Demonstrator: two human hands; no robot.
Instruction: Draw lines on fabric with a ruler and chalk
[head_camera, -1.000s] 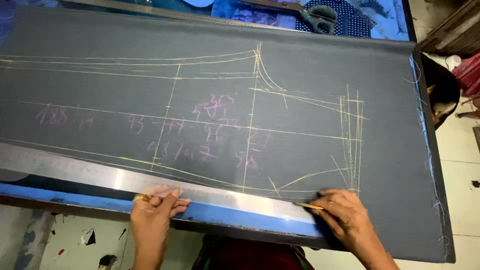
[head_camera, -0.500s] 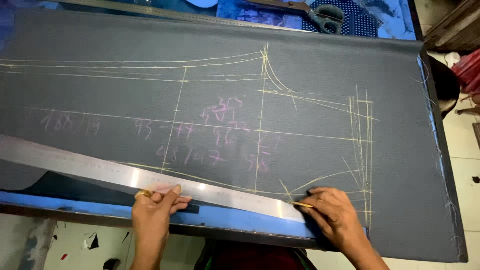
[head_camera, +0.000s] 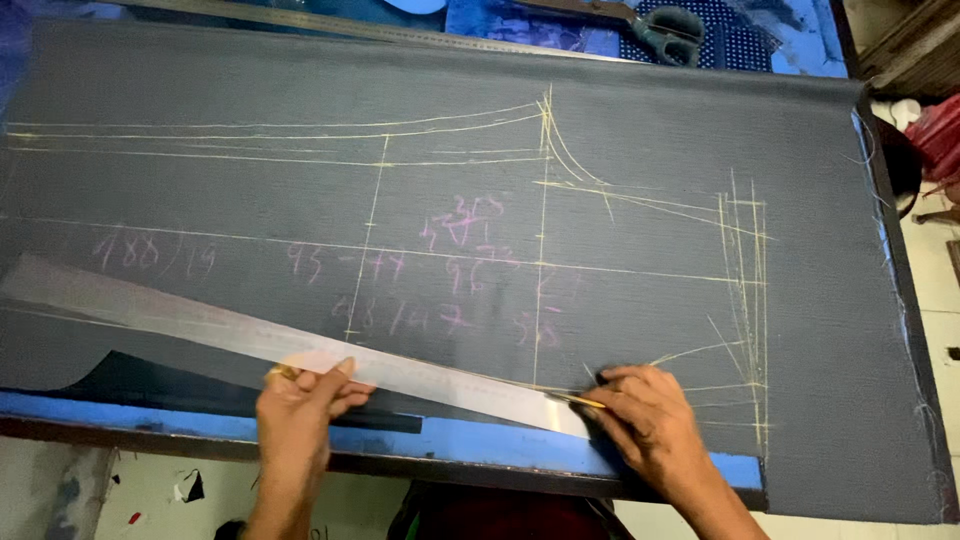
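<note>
We see a large sheet of dark grey cloth (head_camera: 640, 200) spread flat over a blue table (head_camera: 480, 440), covering nearly all of it, with its near edge lying just short of the table's front rim. The cloth is marked with yellow chalk lines, long curves along the far side and straight crossings to the right, and with faint pink chalk figures near the middle. Across its near part lies a long metal ruler (head_camera: 200, 325), flat and slanted, its far end to the left and its near end by our right hand. Our left hand (head_camera: 300, 395) presses down on the ruler's near edge with fingers spread flat, a ring on one finger; it grips nothing. Our right hand (head_camera: 645, 410) is closed around a small yellow piece of chalk (head_camera: 585, 402), whose tip touches the cloth right at the ruler's end. Dark scissors (head_camera: 670, 25) lie at the far edge of the table.
</note>
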